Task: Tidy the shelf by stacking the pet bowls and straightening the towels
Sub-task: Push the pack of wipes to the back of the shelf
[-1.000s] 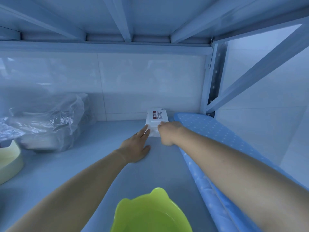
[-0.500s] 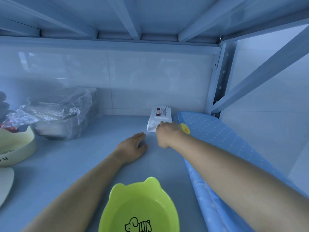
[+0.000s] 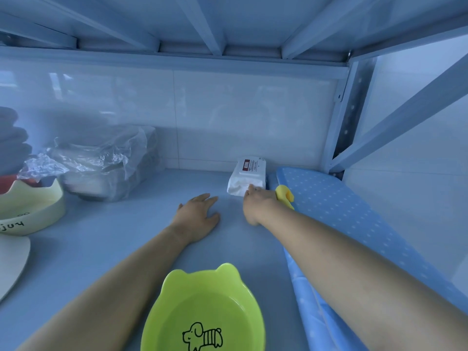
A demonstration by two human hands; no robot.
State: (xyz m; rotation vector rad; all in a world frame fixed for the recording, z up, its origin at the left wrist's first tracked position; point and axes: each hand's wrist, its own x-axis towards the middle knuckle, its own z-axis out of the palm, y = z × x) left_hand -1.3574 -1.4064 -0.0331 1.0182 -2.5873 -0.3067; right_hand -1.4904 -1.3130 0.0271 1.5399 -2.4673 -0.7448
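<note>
A green pet bowl with a dog drawing sits at the shelf's front, between my forearms. A cream bowl stands at the left, with a pale dish in front of it. Folded grey towels are stacked at the far left edge. My left hand rests flat on the shelf board. My right hand has curled fingers pinching the near edge of a white packet by the back wall. A small yellow thing shows just behind that hand; whether the hand holds it I cannot tell.
A blue dotted padded board lies along the right side under my right arm. Items wrapped in clear plastic stand at the back left. Shelf beams run close overhead, and a diagonal brace crosses the right side.
My left hand drew back from the white packet and now lies flat on the shelf. The yellow thing came into view beside my right hand. The view pulled back, showing more of the green bowl.
</note>
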